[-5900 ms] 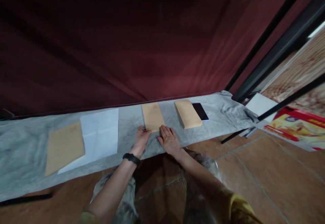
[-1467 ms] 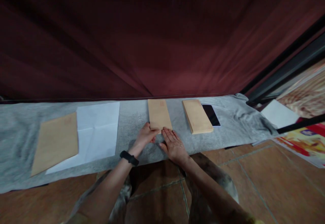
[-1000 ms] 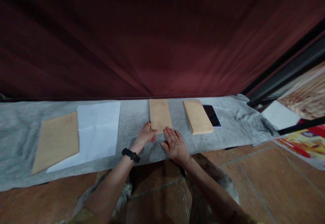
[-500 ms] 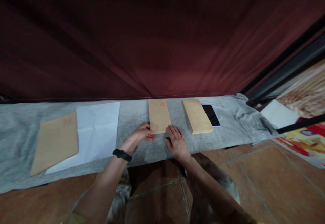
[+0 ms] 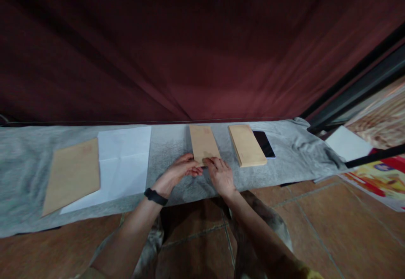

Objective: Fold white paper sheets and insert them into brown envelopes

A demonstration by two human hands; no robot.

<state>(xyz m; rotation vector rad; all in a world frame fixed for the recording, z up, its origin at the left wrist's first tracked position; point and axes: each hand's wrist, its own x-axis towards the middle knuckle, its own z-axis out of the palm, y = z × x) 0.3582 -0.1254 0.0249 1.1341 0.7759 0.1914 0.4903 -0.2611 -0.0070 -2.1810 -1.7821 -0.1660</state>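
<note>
In the middle of the grey cloth lies a brown paper envelope (image 5: 204, 142) with a faint reddish print near its far end. My left hand (image 5: 183, 167), with a dark band at the wrist, pinches the envelope's near left corner. My right hand (image 5: 220, 174) has its fingers closed over the near edge, on the right side. Just right of it is a stack of similar brown envelopes (image 5: 248, 146), partly covering a dark phone (image 5: 264, 144).
To the left, another larger-looking brown envelope (image 5: 74, 173) overlaps white creased paper sheets (image 5: 125, 156). All rest on a grey cloth (image 5: 294, 152) over a narrow surface. A dark red curtain (image 5: 202, 68) hangs behind. At right are a dark metal frame (image 5: 357, 87) and a colourful printed sheet (image 5: 381, 178).
The envelope in my hands has shifted slightly right and tilted. My right hand's fingers have moved inward onto its near edge, and my left hand has followed to the right.
</note>
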